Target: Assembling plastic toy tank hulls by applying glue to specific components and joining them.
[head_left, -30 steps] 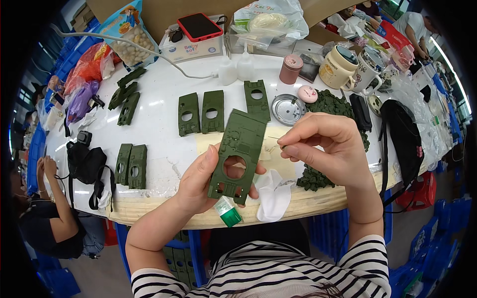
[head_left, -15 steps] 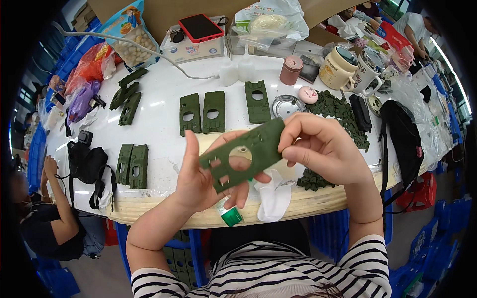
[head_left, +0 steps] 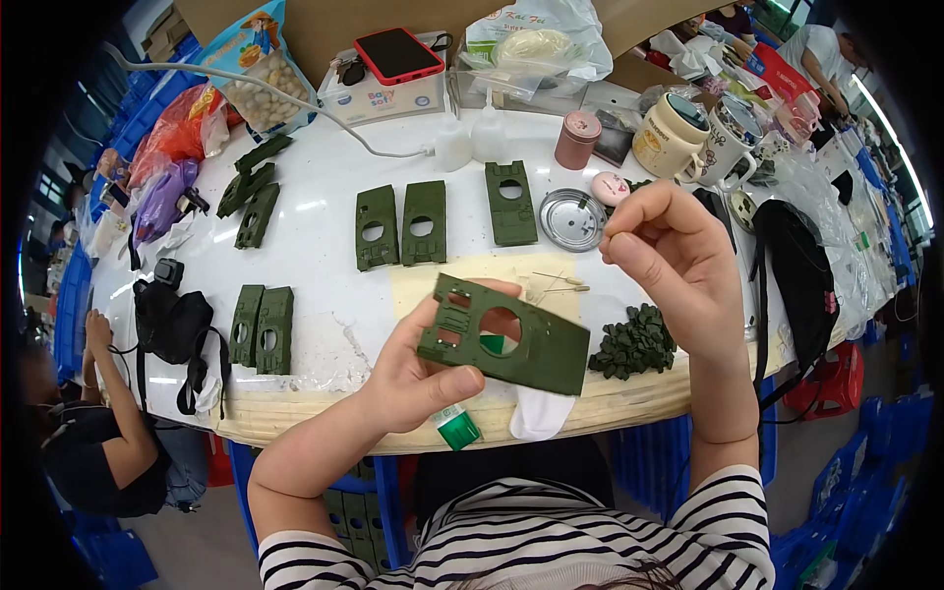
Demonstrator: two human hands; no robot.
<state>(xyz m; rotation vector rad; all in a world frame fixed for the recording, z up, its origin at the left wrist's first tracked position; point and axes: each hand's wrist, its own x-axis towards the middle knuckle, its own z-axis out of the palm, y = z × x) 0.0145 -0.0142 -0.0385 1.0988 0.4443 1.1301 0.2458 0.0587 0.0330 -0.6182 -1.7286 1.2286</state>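
My left hand [head_left: 403, 385] holds a dark green plastic hull piece [head_left: 546, 349] with a round opening and smaller slots, tilted above the table's near edge. Lifted off to the right of it, my right hand [head_left: 678, 270] has thumb and fingertips pinched together; whatever may be between them is too small to make out. Below that hand lies a heap of small dark green parts [head_left: 631, 344]. Thin sticks [head_left: 560, 285] rest on a yellowish sheet behind the held piece. Similar hull pieces [head_left: 424, 244] stand farther back, with a pair [head_left: 276, 334] at left.
A round metal lid [head_left: 572, 218], pink tin [head_left: 578, 138], white squeeze bottles [head_left: 452, 146] and mugs [head_left: 667, 136] stand at the back. A black bag [head_left: 801, 265] lies at right, black straps [head_left: 175, 320] at left. White cloth [head_left: 539, 418] and a green packet [head_left: 457, 429] sit at the front edge.
My right hand has let go of the hull piece and moved up and right. The left hand has turned the piece, so its right end now points down.
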